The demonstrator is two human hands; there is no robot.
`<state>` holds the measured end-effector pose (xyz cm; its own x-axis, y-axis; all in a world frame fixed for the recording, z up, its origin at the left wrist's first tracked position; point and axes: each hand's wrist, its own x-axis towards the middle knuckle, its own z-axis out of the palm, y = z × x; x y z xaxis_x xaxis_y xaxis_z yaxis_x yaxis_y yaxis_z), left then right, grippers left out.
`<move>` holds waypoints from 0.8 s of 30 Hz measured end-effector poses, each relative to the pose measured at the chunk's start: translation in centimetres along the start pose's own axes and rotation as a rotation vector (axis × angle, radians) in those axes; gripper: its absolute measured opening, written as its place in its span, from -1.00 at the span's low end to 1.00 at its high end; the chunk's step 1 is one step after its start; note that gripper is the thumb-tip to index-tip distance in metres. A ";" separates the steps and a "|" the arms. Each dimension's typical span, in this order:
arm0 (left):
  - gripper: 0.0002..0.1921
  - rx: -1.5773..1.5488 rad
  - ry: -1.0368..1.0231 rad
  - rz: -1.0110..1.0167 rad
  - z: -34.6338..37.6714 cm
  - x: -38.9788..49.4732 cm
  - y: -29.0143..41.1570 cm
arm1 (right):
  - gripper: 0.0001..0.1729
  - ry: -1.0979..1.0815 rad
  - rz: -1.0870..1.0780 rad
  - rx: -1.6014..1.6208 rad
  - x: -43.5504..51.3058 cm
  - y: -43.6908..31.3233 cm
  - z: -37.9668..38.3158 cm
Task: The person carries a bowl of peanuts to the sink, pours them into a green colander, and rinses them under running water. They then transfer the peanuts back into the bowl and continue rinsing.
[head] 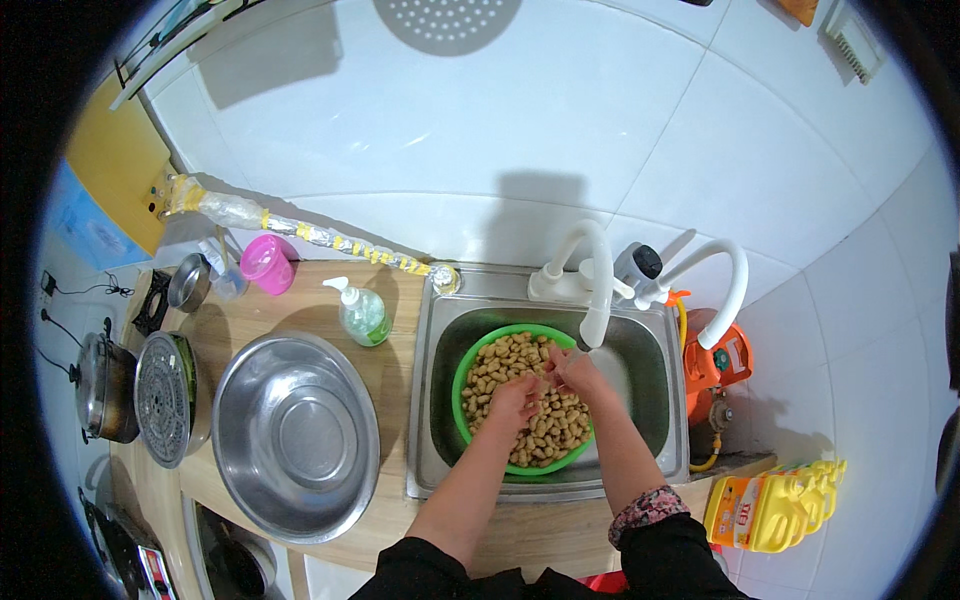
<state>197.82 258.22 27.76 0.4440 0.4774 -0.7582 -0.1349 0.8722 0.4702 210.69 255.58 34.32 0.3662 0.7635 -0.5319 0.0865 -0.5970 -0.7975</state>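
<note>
A green plastic basin (459, 382) full of unshelled peanuts (551, 435) sits inside the stainless steel sink (645, 390). Over the peanuts, my left hand (514, 401) has its fingers bent, with the fingertips towards the middle of the basin. My right hand (576, 371) is close beside it on the right, fingers curled down at the peanuts. Whether either hand grips a peanut is too small to make out. Just above my right hand hangs the spout of a white faucet (598, 315).
Left of the sink stand a large stainless steel bowl (296, 439), a pump soap bottle (364, 315) and a pink plastic cup (268, 264). A second white curved spout (735, 277), an orange gas cylinder (701, 394) and yellow oil jugs (776, 506) are on the right.
</note>
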 end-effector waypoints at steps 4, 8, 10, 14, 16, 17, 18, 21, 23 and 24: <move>-0.85 0.034 -0.077 -0.040 1.1 -1.4 0.4 | -0.65 0.019 -0.153 -0.218 3.6 3.9 0.5; -0.84 0.051 -0.145 -0.035 2.1 -2.5 0.9 | -0.74 0.026 -0.286 -0.472 2.7 4.6 -0.1; -0.83 0.068 -0.161 -0.022 1.5 -2.7 1.1 | -0.80 0.085 -0.297 -0.628 0.0 2.0 0.3; -0.85 0.189 -0.092 -0.023 1.7 -2.5 0.9 | -0.75 0.561 -0.321 -0.804 -3.7 -2.0 -2.0; -0.86 0.243 -0.043 -0.012 1.8 -2.4 0.7 | -0.68 0.825 -0.495 -0.963 -3.5 -2.6 -3.9; -0.86 0.253 -0.032 0.009 1.5 -2.5 0.6 | -0.65 0.900 -0.555 -1.028 -3.3 -3.0 -4.7; -0.86 0.265 -0.022 0.030 1.3 -2.8 0.7 | -0.62 0.977 -0.615 -1.092 -3.4 -3.6 -5.4; -0.83 0.414 0.056 0.102 1.3 -4.0 0.9 | -0.59 1.009 -0.645 -1.248 -2.6 -3.0 -7.1; -0.81 0.452 0.046 0.144 1.1 -4.5 0.8 | -0.58 0.968 -0.586 -1.318 -1.9 -2.0 -8.2; -0.80 0.467 0.051 0.168 0.6 -4.7 0.7 | -0.57 0.941 -0.551 -1.337 -1.8 -2.1 -8.0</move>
<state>196.12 256.52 31.92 0.4047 0.6220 -0.6703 0.2154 0.6475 0.7310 217.24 253.48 39.27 0.3625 0.8287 0.4263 0.8488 -0.4825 0.2162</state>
